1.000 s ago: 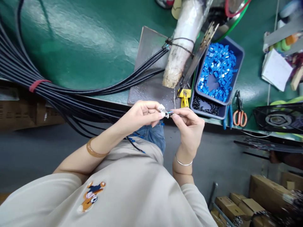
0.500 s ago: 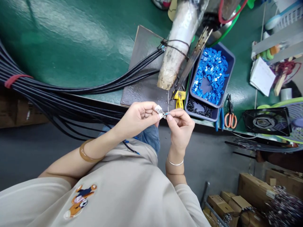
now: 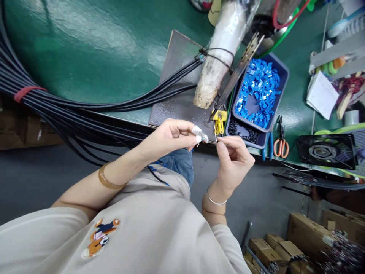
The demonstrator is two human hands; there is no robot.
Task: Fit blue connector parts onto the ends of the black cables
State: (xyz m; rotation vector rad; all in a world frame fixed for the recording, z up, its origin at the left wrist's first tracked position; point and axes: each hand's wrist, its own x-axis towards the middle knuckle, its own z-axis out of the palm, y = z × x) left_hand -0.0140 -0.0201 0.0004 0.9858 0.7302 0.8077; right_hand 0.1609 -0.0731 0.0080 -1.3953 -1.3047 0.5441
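My left hand [image 3: 178, 135] is closed in a pinch, with white tape around its index fingertip and thumb tip. A small wire end [image 3: 203, 137], whitish with a bit of blue, sticks out from these fingertips; its detail is too small to read. To the right, my right hand [image 3: 235, 154] pinches a thin white strand [image 3: 215, 123] between thumb and index finger. The strand rises past the yellow clip-like tool [image 3: 219, 121] at the bench edge. A gap separates the two hands. Black cables [image 3: 108, 110] run from the left and pass behind my left hand.
A blue-grey tray [image 3: 281, 87] holds blue plastic pieces, above another tray [image 3: 261, 142] of small black parts. Orange-handled pliers [image 3: 281, 147] and a black fan [image 3: 326, 151] lie to the right. A plastic-wrapped post [image 3: 212, 72] slants over a dark board [image 3: 173, 87].
My right hand has moved right, away from my left hand, with the white strand shifting along with it. My left fingertips now show the wire end apart from the right hand.
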